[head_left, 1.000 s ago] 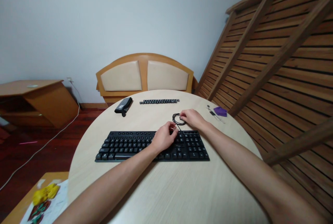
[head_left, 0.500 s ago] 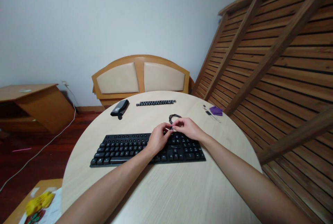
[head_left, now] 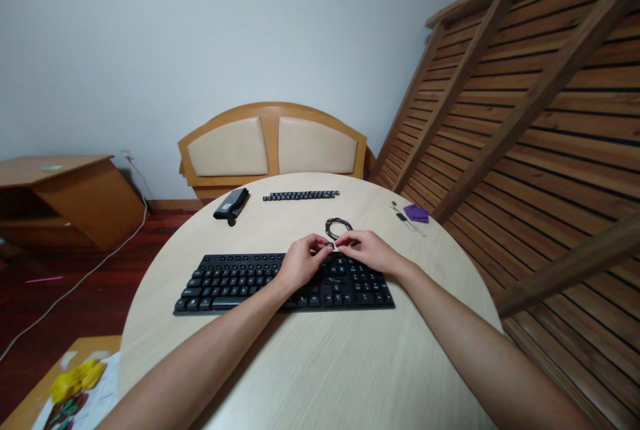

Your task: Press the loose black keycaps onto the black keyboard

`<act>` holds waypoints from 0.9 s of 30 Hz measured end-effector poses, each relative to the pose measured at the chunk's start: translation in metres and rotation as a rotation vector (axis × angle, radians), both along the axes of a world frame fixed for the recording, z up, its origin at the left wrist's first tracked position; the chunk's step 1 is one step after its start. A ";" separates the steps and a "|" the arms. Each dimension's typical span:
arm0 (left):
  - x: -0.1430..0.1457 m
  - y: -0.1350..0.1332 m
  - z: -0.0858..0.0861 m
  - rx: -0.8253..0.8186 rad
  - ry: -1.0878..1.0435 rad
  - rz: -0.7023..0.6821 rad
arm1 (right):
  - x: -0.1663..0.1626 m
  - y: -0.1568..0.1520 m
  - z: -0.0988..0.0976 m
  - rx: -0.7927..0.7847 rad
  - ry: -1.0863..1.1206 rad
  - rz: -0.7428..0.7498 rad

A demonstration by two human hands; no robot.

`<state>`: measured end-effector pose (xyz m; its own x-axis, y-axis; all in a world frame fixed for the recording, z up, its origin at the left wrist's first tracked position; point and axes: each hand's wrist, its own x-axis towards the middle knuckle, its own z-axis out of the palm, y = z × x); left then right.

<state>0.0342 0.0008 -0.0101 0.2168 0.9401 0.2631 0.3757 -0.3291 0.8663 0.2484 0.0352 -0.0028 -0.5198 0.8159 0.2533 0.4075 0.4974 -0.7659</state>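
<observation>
Pale, grained wood topped the round table (head_left: 320, 363), where your blocky black keyboard (head_left: 227, 283) lay near a looped cable (head_left: 339, 221). Your right hand (head_left: 367, 250) had come from the loop to meet your left hand (head_left: 303, 260) — fingers bent, left pinching a small dark piece (head_left: 330, 245) over the keyboard's far edge — whether the right gripped too, I couldn't tell.

Cable coil (head_left: 328, 227) blocks low path behind keyboard (head_left: 227, 283); passable tabletop (head_left: 280, 223) strip between coil and black keycaps (head_left: 301, 196).
</observation>
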 end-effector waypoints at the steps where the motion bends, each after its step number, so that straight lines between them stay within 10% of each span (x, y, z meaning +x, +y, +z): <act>1: -0.002 0.000 0.000 -0.023 0.009 -0.009 | 0.002 0.001 -0.001 0.011 -0.028 0.000; 27: -0.009 0.006 -0.010 -0.014 0.237 -0.074 | 0.006 0.002 0.000 0.162 -0.179 0.074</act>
